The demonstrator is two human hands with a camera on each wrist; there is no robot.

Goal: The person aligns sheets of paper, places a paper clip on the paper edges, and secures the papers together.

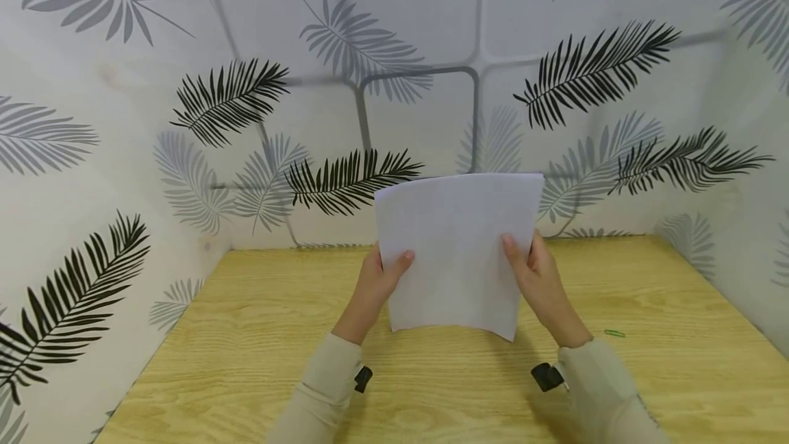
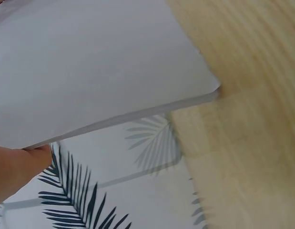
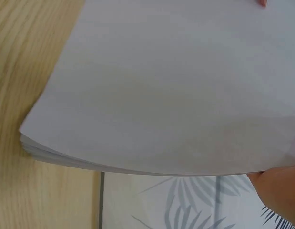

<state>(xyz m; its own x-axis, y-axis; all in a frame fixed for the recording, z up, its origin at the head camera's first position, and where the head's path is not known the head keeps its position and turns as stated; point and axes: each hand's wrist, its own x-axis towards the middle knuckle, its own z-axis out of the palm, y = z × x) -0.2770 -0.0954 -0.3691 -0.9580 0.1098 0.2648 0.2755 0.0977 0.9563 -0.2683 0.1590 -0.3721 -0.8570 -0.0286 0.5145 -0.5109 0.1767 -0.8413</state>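
Between my two hands a stack of white paper (image 1: 459,252) is held up off the table, slightly bowed, its face blank. My left hand (image 1: 380,279) grips the left edge with the thumb on the near face. On the opposite edge my right hand (image 1: 539,279) holds it the same way, fingers behind. Both wrist views show the layered edge of the paper (image 2: 161,106); in the right wrist view the sheets (image 3: 152,95) fan a little at one corner. The fingers behind the stack are mostly hidden.
A green paper clip (image 1: 614,333) lies on the wood-grain table (image 1: 246,334), right of my right wrist. Behind and at the sides stand white walls (image 1: 419,129) with a leaf pattern. Small black devices (image 1: 547,377) are worn at both wrists.
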